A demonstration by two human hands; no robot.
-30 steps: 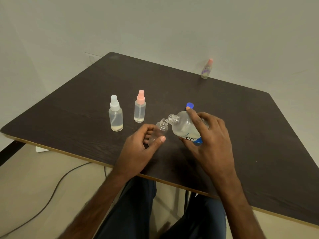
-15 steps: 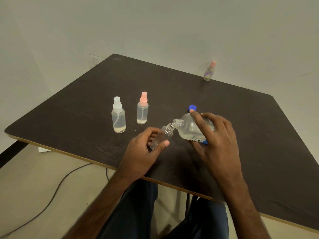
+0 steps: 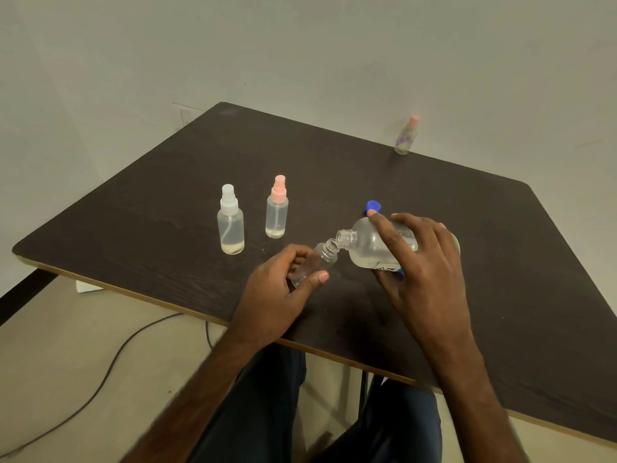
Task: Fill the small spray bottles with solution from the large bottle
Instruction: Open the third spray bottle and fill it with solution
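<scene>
i see the large bottle (image 3: 374, 250), clear and uncapped, tipped down to the left, its mouth at the mouth of the open small bottle (image 3: 322, 259), which leans toward it. beyond them the white-topped bottle (image 3: 231, 228) and pink-topped bottle (image 3: 277, 215) stand upright, a little liquid in each.

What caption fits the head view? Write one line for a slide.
Right hand tips the large bottle toward the uncapped small bottle held in the left hand.
</scene>
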